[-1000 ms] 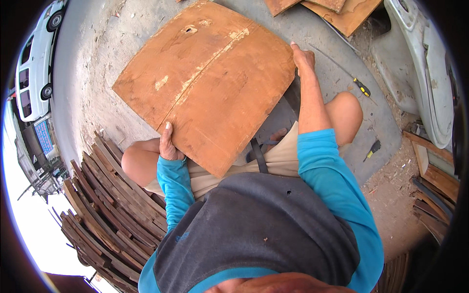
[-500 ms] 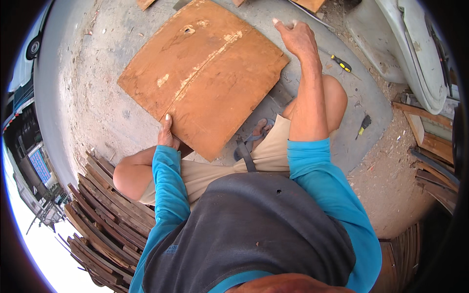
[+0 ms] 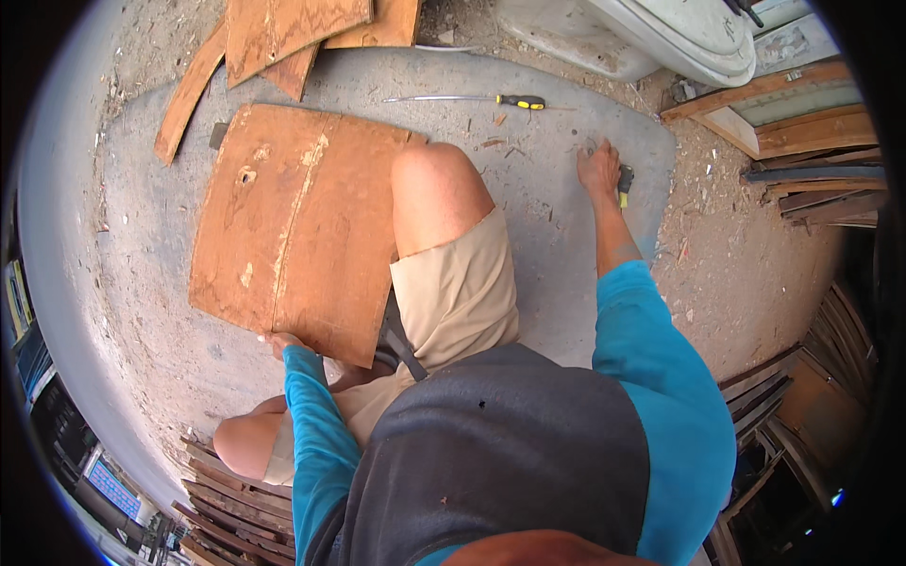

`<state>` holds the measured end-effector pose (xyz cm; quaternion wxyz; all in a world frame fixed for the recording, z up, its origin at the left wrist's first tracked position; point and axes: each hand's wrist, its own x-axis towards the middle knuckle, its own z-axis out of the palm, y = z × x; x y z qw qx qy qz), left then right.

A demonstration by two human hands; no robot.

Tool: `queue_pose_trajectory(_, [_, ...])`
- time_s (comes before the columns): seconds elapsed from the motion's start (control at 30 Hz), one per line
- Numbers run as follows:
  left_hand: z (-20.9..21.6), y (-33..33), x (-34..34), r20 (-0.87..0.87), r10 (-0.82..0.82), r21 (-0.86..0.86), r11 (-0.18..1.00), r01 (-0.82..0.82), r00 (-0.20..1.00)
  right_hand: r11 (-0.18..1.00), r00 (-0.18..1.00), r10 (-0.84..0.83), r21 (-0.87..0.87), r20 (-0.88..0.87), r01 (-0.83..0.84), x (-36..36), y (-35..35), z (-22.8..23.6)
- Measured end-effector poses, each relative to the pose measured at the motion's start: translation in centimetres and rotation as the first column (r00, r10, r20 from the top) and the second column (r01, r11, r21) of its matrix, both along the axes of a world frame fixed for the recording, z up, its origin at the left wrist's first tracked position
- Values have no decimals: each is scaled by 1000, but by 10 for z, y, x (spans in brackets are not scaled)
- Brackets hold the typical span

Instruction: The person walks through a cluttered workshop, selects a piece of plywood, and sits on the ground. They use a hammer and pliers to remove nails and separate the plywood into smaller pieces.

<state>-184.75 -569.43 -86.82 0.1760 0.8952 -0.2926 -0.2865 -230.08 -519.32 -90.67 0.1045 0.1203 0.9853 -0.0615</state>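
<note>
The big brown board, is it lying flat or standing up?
Lying flat: the plywood board rests on the concrete, left hand at its near edge.

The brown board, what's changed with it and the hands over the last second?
The right hand let go of the brown board's far edge and swung out to the right, down onto a small yellow-and-black tool on the concrete; whether it grips it cannot be told. The board sank from raised to nearly flat beside the knee. The left hand stays on the board's near edge.

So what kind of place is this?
Probably an outdoor woodworking spot. The left hand holds a worn plywood board on concrete, wooden slats are stacked nearby, and a screwdriver lies on the ground.
</note>
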Motion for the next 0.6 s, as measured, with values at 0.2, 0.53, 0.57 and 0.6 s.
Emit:
queue_pose_trajectory(0.2, [-127, -21, 45, -77, -173, 110, 977, 181, 982, 1000, 997, -22, -15, 78, 23, 124, 78, -38])
queue_pose_trajectory(0.53, [-25, 15, -170, -52, -800, 507, 494, 706, 597, 933, 426, 182, 20, -886, -359, -104, -21, 278])
queue_pose_trajectory(0.57, [-66, -4, -142, 62, -821, 543, 504, 671, 567, 894, 335, 285, 123, -898, -430, -153, -28, 299])
queue_pose_trajectory(0.6, [-68, -9, -145, 58, -826, 599, 479, 642, 561, 876, 333, 369, 204, -868, -438, -204, -18, 311])
